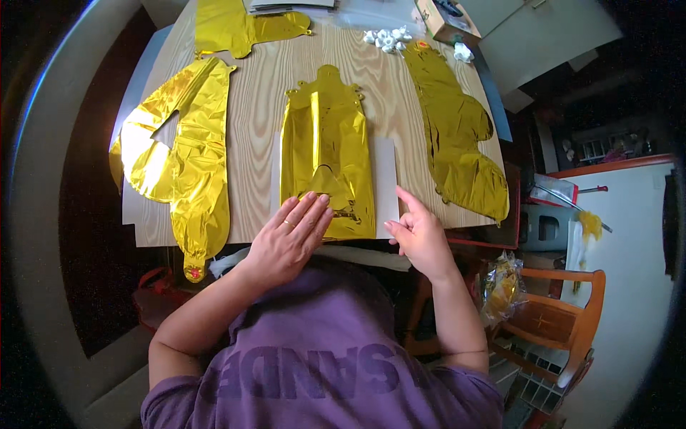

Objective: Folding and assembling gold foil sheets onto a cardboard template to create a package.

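Note:
A flat gold foil balloon (325,136), folded into a long panel, lies in the middle of the table on a pale grey board (386,179). My left hand (289,236) rests flat on its near end, fingers stretched out close together. Beside the board's near right edge is my right hand (421,232), its index finger extended and thumb apart, the other fingers partly curled. I see nothing in it. To the left, an uninflated gold foil balloon (196,150) with a hole in its shape overhangs the near table edge. Another lobed gold foil balloon (461,139) lies on the right.
More gold foil (250,32) sits at the far left of the wood-grain table (254,129). Crumpled white pieces (387,38) lie near an open box (449,21) at the far right. A wooden chair (550,314) with a clear bag (502,286) stands at my right.

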Demonstrator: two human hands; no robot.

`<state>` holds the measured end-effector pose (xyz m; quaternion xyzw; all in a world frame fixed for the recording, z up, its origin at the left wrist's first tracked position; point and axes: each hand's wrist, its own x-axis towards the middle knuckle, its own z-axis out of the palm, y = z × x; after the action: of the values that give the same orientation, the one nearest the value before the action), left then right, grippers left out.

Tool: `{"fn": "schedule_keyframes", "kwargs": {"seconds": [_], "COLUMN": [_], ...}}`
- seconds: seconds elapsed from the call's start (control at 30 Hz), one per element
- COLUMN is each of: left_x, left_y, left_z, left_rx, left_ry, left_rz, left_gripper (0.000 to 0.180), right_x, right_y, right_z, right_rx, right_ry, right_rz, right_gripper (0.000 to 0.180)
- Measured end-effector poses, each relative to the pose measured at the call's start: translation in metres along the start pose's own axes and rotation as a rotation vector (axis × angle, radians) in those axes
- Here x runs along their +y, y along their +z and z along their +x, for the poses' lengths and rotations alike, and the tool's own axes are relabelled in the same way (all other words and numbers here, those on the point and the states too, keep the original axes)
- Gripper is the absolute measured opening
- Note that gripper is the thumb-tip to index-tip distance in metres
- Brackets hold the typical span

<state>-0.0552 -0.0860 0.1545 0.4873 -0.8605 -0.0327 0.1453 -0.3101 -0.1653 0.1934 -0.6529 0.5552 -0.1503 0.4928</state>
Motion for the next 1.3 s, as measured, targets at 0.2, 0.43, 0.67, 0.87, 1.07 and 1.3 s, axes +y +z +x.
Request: {"fn": "schedule_keyframes", "kwargs": {"seconds": [0.2,0.43,0.67,0.87,1.07,1.3], "left_x": [-0.001,-0.002,-0.015,-0.011,0.007,-0.007], "left_y": [0.006,0.003,-0.020,-0.030,-0.010,-0.018], "left_z": [-0.003,-0.003,-0.015,-0.039,-0.040,-0.062], "left_rx": [0.021,0.014,0.144,0.094,-0.016,-0.078], "left_ry": [0.001,-0.001,-0.133,-0.316,0.003,-0.130], "left_rz": [0.034,0.019,-0.319,-0.104,-0.022,0.017], "left_gripper": [0.055,0.055,0.085,0.084,0.063,0.068], "right_x": [0.002,-0.016,0.010,0.008,-0.005,-0.001], "right_y": [0.007,0.046,0.062,0.068,0.073,0.074], "right_z": [-0.004,-0.026,-0.012,-0.013,-0.022,-0.023], "right_rx": [0.195,0.256,0.288,0.282,0.208,0.167], "right_ry": [-0.267,-0.914,-0.957,-0.956,-0.880,-0.845], "right_rz": [-0.516,-0.754,-0.852,-0.908,-1.012,-0.980], "right_gripper": [0.053,0.038,0.031,0.033,0.040,0.044]}}
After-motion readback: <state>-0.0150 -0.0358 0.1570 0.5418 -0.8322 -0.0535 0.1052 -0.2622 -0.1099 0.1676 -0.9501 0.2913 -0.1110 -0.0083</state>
